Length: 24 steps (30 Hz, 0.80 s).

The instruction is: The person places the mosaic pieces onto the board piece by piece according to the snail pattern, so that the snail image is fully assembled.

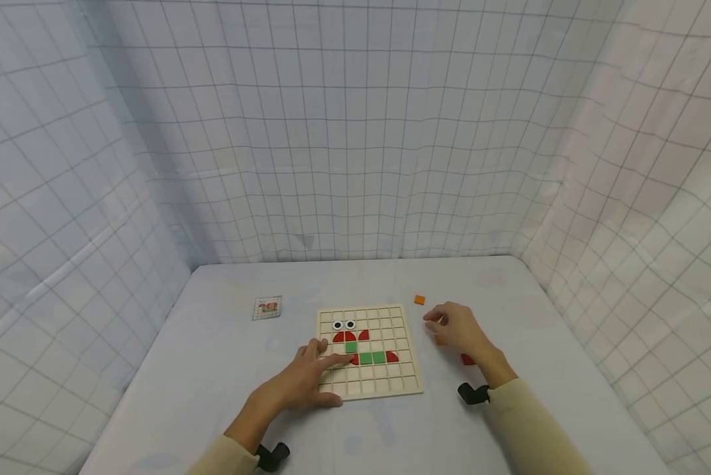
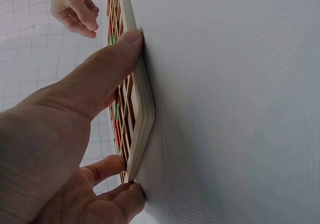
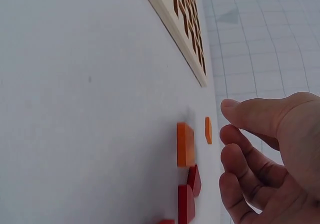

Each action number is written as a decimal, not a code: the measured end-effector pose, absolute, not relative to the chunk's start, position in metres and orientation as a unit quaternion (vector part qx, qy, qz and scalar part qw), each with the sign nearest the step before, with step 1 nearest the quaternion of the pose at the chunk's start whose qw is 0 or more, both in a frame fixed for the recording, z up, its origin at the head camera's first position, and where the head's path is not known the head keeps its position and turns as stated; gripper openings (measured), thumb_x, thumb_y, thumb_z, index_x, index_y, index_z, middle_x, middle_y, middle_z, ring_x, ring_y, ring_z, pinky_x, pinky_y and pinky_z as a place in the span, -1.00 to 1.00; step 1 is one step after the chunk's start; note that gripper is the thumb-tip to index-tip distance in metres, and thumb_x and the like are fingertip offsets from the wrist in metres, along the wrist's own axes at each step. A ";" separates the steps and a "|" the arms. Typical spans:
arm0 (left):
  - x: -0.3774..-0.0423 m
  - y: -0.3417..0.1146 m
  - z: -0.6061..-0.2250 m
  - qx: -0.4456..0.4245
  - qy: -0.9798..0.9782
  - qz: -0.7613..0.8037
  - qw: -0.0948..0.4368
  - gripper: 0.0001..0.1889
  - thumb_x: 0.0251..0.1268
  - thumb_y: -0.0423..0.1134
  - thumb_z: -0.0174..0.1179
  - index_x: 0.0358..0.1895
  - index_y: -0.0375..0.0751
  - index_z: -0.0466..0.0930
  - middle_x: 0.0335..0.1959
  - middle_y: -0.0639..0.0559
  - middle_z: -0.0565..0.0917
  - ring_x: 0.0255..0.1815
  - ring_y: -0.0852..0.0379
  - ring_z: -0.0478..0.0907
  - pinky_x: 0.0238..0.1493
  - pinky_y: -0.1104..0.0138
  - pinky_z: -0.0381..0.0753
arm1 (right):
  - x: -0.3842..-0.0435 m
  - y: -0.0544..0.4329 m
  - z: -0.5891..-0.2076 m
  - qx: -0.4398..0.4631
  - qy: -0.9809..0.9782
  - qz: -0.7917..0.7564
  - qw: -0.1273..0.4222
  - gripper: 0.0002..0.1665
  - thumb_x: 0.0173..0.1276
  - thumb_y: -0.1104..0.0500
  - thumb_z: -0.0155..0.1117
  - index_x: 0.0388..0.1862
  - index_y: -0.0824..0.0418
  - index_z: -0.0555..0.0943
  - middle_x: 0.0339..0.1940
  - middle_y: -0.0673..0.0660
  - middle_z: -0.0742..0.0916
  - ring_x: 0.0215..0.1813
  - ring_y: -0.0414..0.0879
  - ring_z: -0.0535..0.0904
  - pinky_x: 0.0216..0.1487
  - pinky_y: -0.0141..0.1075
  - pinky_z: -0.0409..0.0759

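Note:
A pale wooden grid board [image 1: 385, 387] lies flat, with red and green tiles and two eye pieces in its cells. My left hand [image 1: 298, 381] rests at its front-left corner. The extended index finger touches a red quarter-round tile [image 1: 355, 361] in the lower row. In the left wrist view, the thumb lies against one board edge and bent fingers touch the other. My right hand [image 1: 459, 326] hovers right of the board, thumb and fingers apart with nothing visible between them. Near it, in the right wrist view, lie an orange tile [image 3: 185, 145] and red tiles [image 3: 186, 204].
Beyond the right hand lies a small orange tile [image 1: 419, 299]. A printed picture card [image 1: 267, 307] rests left of the board. White grid-patterned cloth [image 1: 355, 165] hangs behind and at both sides of the white table [image 1: 224, 349].

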<state>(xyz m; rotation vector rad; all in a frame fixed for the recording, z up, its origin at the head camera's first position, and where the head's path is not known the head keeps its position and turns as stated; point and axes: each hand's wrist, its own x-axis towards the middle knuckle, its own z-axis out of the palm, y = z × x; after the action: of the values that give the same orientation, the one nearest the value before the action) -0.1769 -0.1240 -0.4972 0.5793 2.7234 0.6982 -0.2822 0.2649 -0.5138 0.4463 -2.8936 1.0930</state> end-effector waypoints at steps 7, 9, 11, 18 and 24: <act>-0.176 -0.123 -0.493 0.197 0.940 0.242 0.138 -0.08 0.32 0.12 0.74 0.73 0.29 0.55 0.65 -0.38 0.37 0.62 -0.43 0.37 0.47 -0.41 0.62 | -0.281 0.297 -0.517 0.112 -0.933 0.342 0.004 -0.78 0.67 0.13 0.56 0.15 0.18 0.91 0.06 0.21 0.87 -0.07 -0.03 0.73 -0.12 -0.28 0.68; -0.176 -0.123 -0.493 0.199 0.939 0.244 0.139 -0.09 0.32 0.11 0.74 0.73 0.28 0.55 0.65 -0.38 0.37 0.61 -0.43 0.37 0.47 -0.42 0.62 | -0.281 0.303 -0.517 0.109 -0.935 0.339 -0.002 -0.77 0.68 0.10 0.55 0.17 0.17 0.90 0.06 0.19 0.87 0.01 0.00 0.73 -0.07 -0.24 0.70; -0.176 -0.123 -0.493 0.199 0.939 0.245 0.139 -0.09 0.33 0.11 0.74 0.73 0.28 0.55 0.65 -0.36 0.37 0.61 -0.42 0.38 0.47 -0.41 0.62 | -0.282 0.308 -0.518 0.103 -0.936 0.337 -0.012 -0.75 0.69 0.08 0.54 0.18 0.16 0.90 0.05 0.17 0.88 0.04 0.02 0.76 -0.03 -0.21 0.73; -0.178 -0.123 -0.495 0.199 0.938 0.247 0.139 -0.10 0.33 0.10 0.74 0.72 0.26 0.56 0.64 -0.34 0.38 0.58 -0.37 0.39 0.47 -0.39 0.62 | -0.285 0.318 -0.521 0.088 -0.933 0.345 -0.062 -0.68 0.63 0.04 0.59 0.21 0.17 0.89 0.00 0.13 0.88 0.01 0.00 0.76 -0.06 -0.21 0.72; -0.178 -0.124 -0.496 0.204 0.937 0.248 0.140 -0.12 0.34 0.10 0.74 0.71 0.25 0.56 0.61 -0.32 0.38 0.54 -0.34 0.39 0.46 -0.36 0.62 | -0.287 0.321 -0.529 0.093 -0.933 0.342 -0.062 -0.67 0.62 0.02 0.61 0.21 0.16 0.90 0.03 0.13 0.89 0.03 -0.01 0.77 -0.03 -0.22 0.72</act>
<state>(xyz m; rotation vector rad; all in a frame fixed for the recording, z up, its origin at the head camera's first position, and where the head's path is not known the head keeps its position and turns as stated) -0.1779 -0.1242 -0.4956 0.5894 2.7074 0.7154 -0.2873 0.3207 -0.5290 0.3042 -3.0530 1.1206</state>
